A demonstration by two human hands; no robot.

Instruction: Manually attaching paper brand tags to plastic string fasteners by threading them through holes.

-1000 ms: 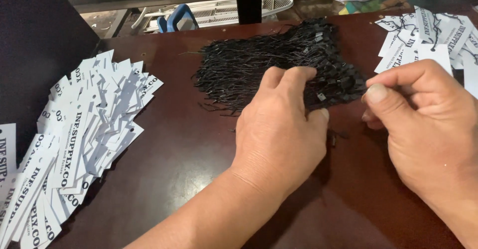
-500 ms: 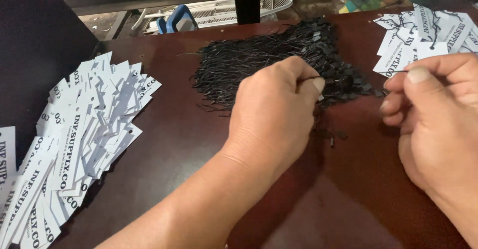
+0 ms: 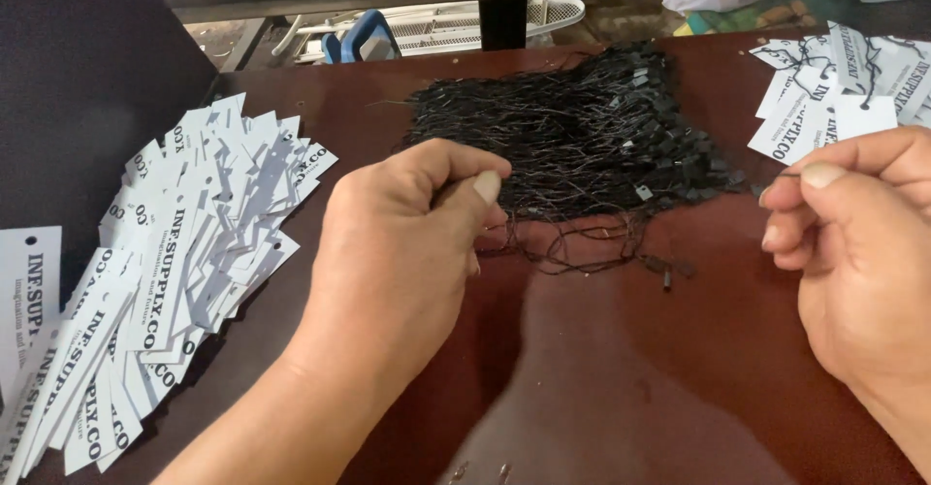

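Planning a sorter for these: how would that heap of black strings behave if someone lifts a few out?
The black strings look thin and limp, so probably floppy and light. They lie tangled, with loops trailing near the left hand, so neighbours would likely drag along.

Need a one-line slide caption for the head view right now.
Left hand pinches black strings on a dark red table; right hand hovers beside white paper tags.

Under my hands, a heap of black strings (image 3: 572,141) with small black plastic fasteners lies on a glossy dark reddish-brown table (image 3: 621,369), flanked by white paper tags (image 3: 184,252) printed in black lettering and punched holes.
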